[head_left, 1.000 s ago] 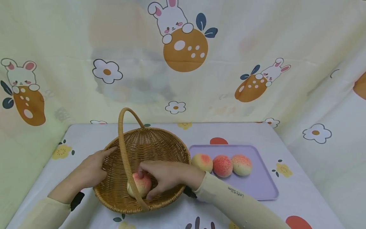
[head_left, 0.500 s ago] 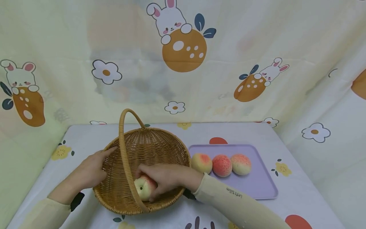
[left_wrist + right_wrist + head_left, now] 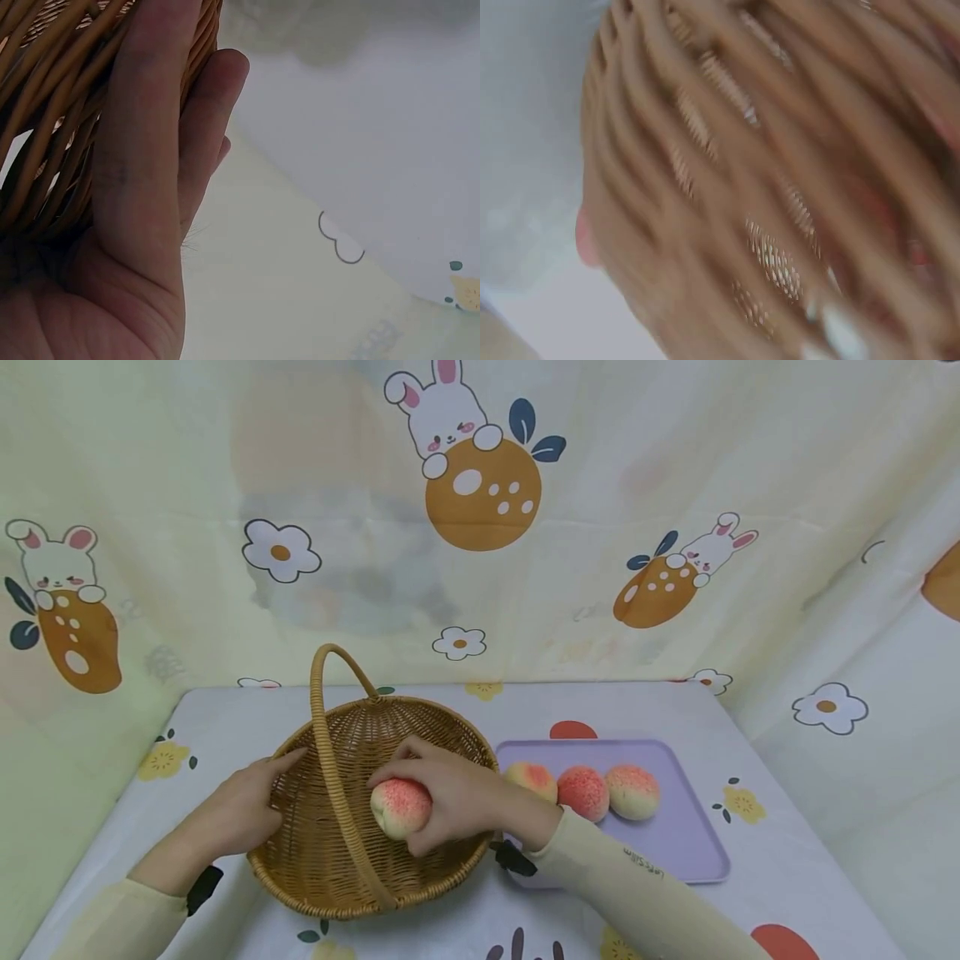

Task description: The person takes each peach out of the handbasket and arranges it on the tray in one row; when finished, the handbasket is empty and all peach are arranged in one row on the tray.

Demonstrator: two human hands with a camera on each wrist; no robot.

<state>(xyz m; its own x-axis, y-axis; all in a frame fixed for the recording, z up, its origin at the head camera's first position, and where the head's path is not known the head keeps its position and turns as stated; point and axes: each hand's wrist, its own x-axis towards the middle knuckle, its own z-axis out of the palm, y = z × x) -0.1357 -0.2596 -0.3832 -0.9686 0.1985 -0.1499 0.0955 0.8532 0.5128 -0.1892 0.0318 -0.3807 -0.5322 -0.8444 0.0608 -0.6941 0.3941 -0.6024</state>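
A brown wicker basket (image 3: 300, 860) with a tall arched handle stands on the table, its bowl facing me. At its left rim my left hand (image 3: 232, 802) grips the wall; in the left wrist view its digits lie along the woven side (image 3: 45, 150). My right hand (image 3: 457, 789) reaches over the right rim and holds a red-and-cream peach (image 3: 403, 810) between thumb and fingers, inside the basket opening and right of the handle. The right wrist view is blurred and filled by the wicker (image 3: 727, 187), which hides most of that hand.
Right of the basket lies a lilac tray (image 3: 675, 852) bearing three peaches in a row: a yellowish one (image 3: 531, 778), a red one (image 3: 583, 793) and a pale pink one (image 3: 632, 792). The right forearm crosses the tray's near left corner. A printed curtain (image 3: 525, 593) hangs behind the table.
The right hand has taken hold of the peach in the basket and raised it up and to the right from the basket's bottom. The left hand stays at the rim.
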